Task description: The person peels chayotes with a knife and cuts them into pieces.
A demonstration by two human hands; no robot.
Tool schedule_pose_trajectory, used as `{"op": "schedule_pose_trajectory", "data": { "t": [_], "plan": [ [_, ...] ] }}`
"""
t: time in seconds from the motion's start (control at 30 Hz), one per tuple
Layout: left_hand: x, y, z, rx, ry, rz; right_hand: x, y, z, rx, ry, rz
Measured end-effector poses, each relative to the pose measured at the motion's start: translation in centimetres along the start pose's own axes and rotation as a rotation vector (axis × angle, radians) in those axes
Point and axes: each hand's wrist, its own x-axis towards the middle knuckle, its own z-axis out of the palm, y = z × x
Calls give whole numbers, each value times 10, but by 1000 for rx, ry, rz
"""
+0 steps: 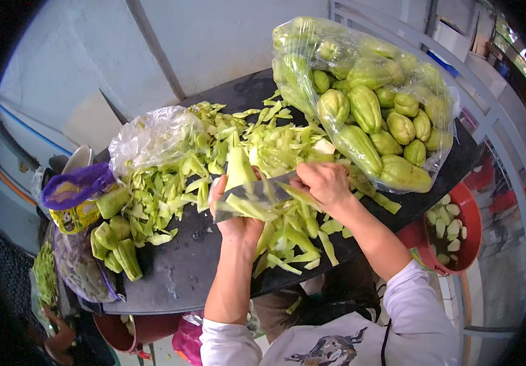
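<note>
My left hand [238, 227] is wrapped round a pale green, partly peeled chayote [238, 169], held up over the middle of the table. In my right hand [325, 186] is a knife; its handle is hidden by my fingers. The broad knife blade [263, 194] reaches left across the front of the chayote toward my left hand, slightly blurred. Strips of green peel [247, 208] hang on and around the blade. Below and behind both hands lies a heap of chayote peelings [287, 141].
A clear plastic bag of whole chayotes [366, 110] stands at the back right. Several peeled pieces [116, 241] lie at the left near a purple-trimmed bag [80, 189]. A red bucket [471, 226] holding pale pieces sits below the right edge of the dark table [177, 283].
</note>
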Motion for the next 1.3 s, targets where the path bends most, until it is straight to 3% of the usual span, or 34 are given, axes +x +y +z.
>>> {"op": "schedule_pose_trajectory", "data": {
  "t": [0.07,0.13,0.3,0.37,0.43,0.5,0.53,0.77,0.87,1.1,1.3],
  "plan": [
    [4,2,-6,19,19,17,-2,7,4,36,-12,19],
    [3,3,-8,71,-68,19,-3,22,4,6,-157,225],
    [-4,-3,-5,95,-5,-13,-2,13,-6,36,-149,96],
    [-3,-3,-5,2,-59,-124,3,-3,-6,69,-53,-26],
    [0,-2,-14,-4,-47,-128,4,-3,-1,49,-64,-10],
    [-4,-6,-14,86,-10,49,4,9,4,39,-154,137],
    [-2,-3,-10,89,-69,11,3,15,2,34,-156,140],
    [-11,-10,8,175,35,54,2,4,0,98,-37,57],
    [-1,-7,-3,129,-113,-32,4,24,8,-38,-231,360],
    [-3,-2,1,81,-184,-27,3,34,7,-140,-181,400],
    [7,9,-2,-138,-152,-76,6,30,8,-70,-194,493]
  ]
}}
